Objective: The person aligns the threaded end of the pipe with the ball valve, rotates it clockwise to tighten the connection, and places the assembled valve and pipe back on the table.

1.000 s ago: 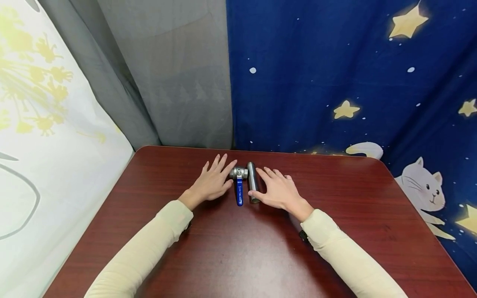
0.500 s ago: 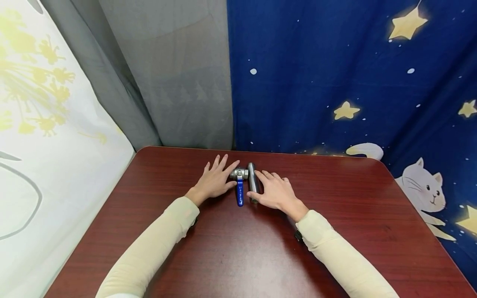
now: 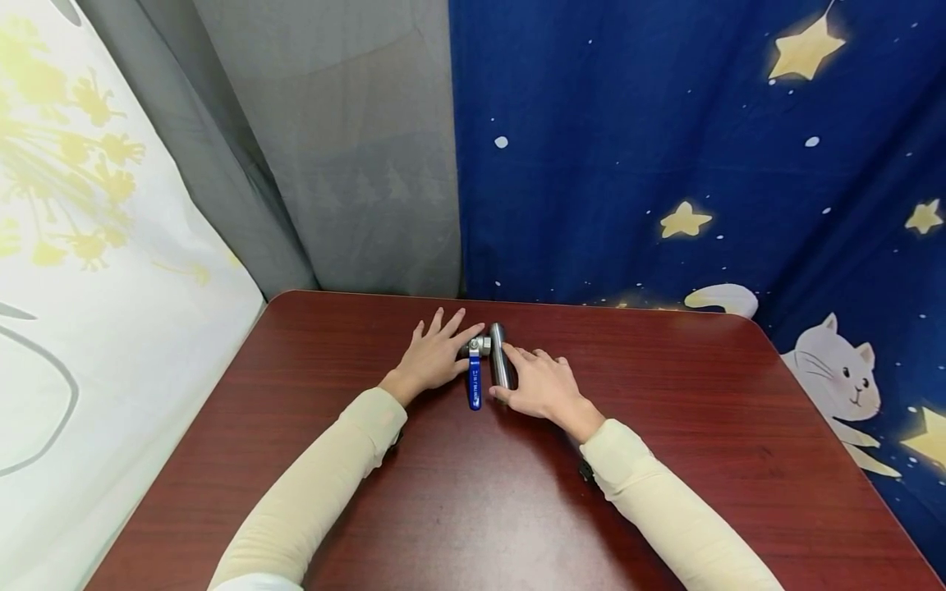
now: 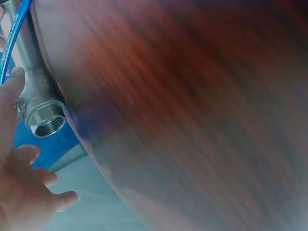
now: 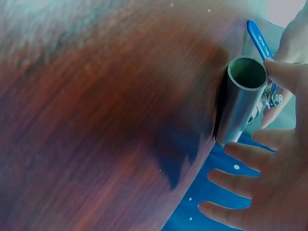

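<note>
A ball valve [image 3: 475, 386] with a blue lever lies on the table, its lever pointing toward me. Close along its right side is a short steel pipe [image 3: 498, 361], whose hollow end faces the right wrist camera. My left hand [image 3: 432, 359] spreads its fingers at the valve's left; thumb and forefinger reach its metal body [image 4: 41, 98], where a threaded opening shows. To the right of the pipe is my right hand [image 3: 547, 386], fingers extended. Its thumb lies at the pipe's near end [image 5: 247, 72] and its forefinger by the far part; firm contact is hard to tell.
The dark red wooden table [image 3: 458, 501] has its far edge just beyond the hands. A grey curtain [image 3: 355, 164] and a blue star-patterned curtain [image 3: 591, 164] hang behind it. White patterned cloth [image 3: 96, 345] is at the left.
My left hand has slid right, closer over the valve's left end. My right hand has shifted slightly left toward the pipe. Valve and pipe stay nearly in place.
</note>
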`<act>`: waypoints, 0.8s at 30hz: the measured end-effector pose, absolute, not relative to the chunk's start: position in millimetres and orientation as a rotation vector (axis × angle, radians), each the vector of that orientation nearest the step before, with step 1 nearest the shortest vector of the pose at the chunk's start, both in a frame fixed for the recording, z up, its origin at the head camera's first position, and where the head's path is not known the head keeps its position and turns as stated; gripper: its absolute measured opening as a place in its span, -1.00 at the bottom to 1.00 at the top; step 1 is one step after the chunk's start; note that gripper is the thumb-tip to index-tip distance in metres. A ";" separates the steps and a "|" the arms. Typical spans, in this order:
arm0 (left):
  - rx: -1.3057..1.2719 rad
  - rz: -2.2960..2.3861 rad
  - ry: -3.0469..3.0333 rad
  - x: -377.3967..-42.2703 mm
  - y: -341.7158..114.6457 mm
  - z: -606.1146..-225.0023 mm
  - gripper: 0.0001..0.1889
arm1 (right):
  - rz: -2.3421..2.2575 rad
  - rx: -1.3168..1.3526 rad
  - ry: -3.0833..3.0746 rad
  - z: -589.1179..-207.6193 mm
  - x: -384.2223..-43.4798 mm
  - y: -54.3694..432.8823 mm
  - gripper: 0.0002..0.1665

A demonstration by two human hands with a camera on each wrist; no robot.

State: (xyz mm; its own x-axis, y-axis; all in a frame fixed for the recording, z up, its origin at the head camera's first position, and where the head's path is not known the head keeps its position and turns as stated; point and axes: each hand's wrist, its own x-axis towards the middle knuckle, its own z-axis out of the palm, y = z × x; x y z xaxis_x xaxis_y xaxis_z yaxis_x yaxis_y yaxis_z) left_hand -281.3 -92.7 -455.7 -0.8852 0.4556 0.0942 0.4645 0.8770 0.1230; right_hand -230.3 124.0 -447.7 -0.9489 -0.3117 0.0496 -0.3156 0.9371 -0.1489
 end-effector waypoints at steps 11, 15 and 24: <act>-0.681 -0.161 -2.992 -292.1 -81.0 -458.4 -0.23 | 0.212 0.473 -3.079 -456.2 -230.5 118.4 0.02; -0.680 -0.133 -3.003 -294.7 -76.1 -456.3 -0.26 | 0.227 0.476 -3.067 -456.4 -229.0 116.9 0.02; -0.688 -0.149 -3.011 -297.6 -72.5 -455.7 -0.47 | 0.224 0.480 -3.063 -458.7 -229.2 115.3 0.04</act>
State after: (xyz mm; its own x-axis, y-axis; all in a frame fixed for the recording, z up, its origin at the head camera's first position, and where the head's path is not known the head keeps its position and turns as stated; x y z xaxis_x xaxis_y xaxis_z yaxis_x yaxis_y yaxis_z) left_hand -297.6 -72.5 -455.7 -0.8998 0.4308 0.0696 0.4356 0.8963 0.0828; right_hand -229.2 115.3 -458.7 -0.9517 -0.3020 0.0549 -0.3068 0.9419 -0.1367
